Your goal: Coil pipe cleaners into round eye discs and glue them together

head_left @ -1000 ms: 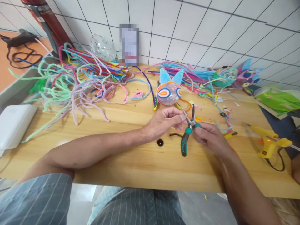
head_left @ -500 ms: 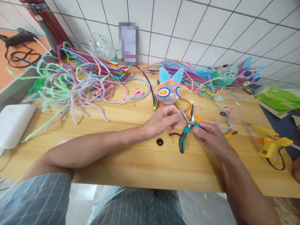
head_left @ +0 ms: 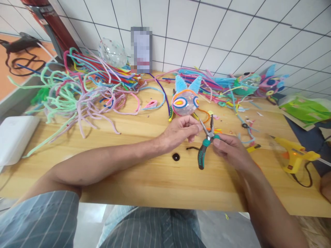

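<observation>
My right hand (head_left: 227, 146) grips one green handle of the long-nose pliers (head_left: 210, 134); the jaws are spread and point away from me. The other handle hangs free, toward the front edge. My left hand (head_left: 184, 130) has its fingers curled in a pinch beside the left jaw tip, and whatever lies between them is too small or hidden to make out. Just behind the left hand stands a clear ball ornament (head_left: 185, 102) with blue fuzzy ears and ringed eyes. A black disc (head_left: 176, 157) and a short dark pipe cleaner piece (head_left: 192, 148) lie in front of the hands.
Loose pipe cleaners (head_left: 85, 93) spread over the left side. At right lie a yellow hot glue gun (head_left: 294, 153) and a green packet (head_left: 306, 110). A phone (head_left: 141, 51) leans on the tiled wall, and a white box (head_left: 17, 137) sits at far left.
Hardly anything differs. The view has shifted very slightly; both hands and the spread pliers keep nearly the same place.
</observation>
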A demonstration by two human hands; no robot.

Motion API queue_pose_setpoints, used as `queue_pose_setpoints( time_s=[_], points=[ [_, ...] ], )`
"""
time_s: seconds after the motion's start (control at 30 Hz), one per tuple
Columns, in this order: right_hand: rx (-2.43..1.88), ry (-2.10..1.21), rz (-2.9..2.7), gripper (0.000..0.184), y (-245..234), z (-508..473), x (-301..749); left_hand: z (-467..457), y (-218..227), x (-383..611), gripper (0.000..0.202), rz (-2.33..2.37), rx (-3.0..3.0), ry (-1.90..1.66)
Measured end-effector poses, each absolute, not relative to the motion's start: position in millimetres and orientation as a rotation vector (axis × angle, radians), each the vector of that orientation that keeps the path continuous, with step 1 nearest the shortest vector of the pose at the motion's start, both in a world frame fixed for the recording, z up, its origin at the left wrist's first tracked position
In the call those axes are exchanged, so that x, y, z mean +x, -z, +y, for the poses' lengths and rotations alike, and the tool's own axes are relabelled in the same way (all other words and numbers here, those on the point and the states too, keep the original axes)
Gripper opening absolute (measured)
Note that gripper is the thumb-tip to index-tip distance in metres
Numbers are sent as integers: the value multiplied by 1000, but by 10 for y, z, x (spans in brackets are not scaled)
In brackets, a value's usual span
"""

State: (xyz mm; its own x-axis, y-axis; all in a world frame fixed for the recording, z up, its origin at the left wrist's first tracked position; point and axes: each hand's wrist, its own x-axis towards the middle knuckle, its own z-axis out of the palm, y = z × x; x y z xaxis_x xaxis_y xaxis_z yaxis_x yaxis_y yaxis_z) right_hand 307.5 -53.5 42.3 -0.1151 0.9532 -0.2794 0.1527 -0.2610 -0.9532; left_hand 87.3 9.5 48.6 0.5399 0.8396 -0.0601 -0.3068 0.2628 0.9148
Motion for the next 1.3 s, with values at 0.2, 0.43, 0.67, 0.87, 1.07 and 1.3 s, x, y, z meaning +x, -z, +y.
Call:
queue_pose_setpoints(
  time_s=[0.2, 0.43, 0.67, 0.87, 1.07, 1.3],
  points=[
    [-1453, -1450, -1311, 51, -381, -541, 3104, 98, -493, 870, 10, 596, 1028, -852],
    [-1394, -1481, -1278, 49, -354, -549, 3043, 74, -485, 884, 6, 599, 950, -865],
    [-1336, -1509, -1211, 50, -409, -545, 3018, 28, -496, 896, 7, 643, 961, -797],
    [-1354, -1498, -1195, 52, -414, -539, 3035, 47, -474, 887, 12, 607, 987, -883],
    [-1409, -1481, -1254, 50, -401, -541, 3059, 75, -451, 874, 13, 569, 1013, -896],
    [-1357, -1520, -1284, 50, -372, -561, 3031, 56, -452, 886, 8, 602, 954, -875]
  ],
)
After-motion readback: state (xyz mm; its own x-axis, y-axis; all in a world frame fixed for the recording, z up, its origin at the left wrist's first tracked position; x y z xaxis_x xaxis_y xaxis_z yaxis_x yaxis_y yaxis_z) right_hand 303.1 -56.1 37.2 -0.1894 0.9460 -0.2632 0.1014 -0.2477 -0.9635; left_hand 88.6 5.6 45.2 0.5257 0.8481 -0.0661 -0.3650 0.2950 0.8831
